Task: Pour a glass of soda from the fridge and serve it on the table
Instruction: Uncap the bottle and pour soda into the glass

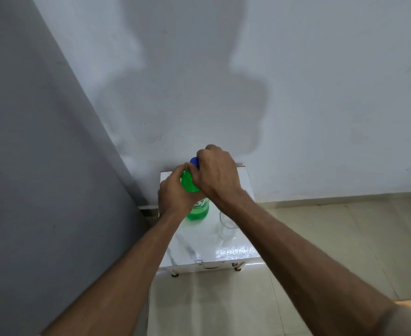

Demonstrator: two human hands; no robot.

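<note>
A green soda bottle (pixel 190 184) stands upright on a small white glossy table (pixel 233 251). My left hand (pixel 173 195) is wrapped around the bottle's upper body. My right hand (pixel 217 173) is closed over its blue cap (pixel 194 162), of which only the left edge shows. A clear glass (pixel 226 229) stands on the table to the right of the bottle, partly hidden behind my right forearm; I cannot tell whether it holds any liquid.
The table stands against a white wall, with a grey surface (pixel 42 166) close on its left. Beige floor tiles (pixel 332 238) spread to the right and in front of the table. My shadow falls on the wall.
</note>
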